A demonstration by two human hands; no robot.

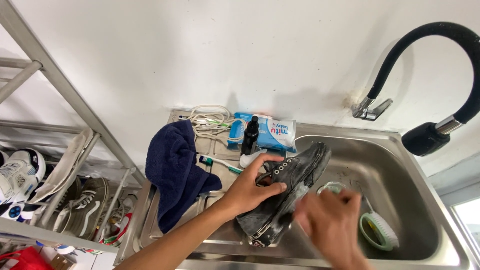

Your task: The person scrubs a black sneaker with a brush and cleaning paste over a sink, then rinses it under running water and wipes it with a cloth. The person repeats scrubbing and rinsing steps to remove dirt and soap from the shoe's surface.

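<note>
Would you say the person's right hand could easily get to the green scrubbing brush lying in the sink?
Probably yes. The right hand is over the basin just left of the green brush, which lies uncovered on the sink floor. Nothing sits between them; the left hand alone holds the black shoe.

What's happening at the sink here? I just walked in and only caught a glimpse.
A person holds a dark soapy shoe over the steel sink, the left hand gripping its opening. The right hand is blurred against the shoe's side; what it holds is unclear. A green scrub brush lies in the basin, and a navy towel hangs over the drainboard.
</note>
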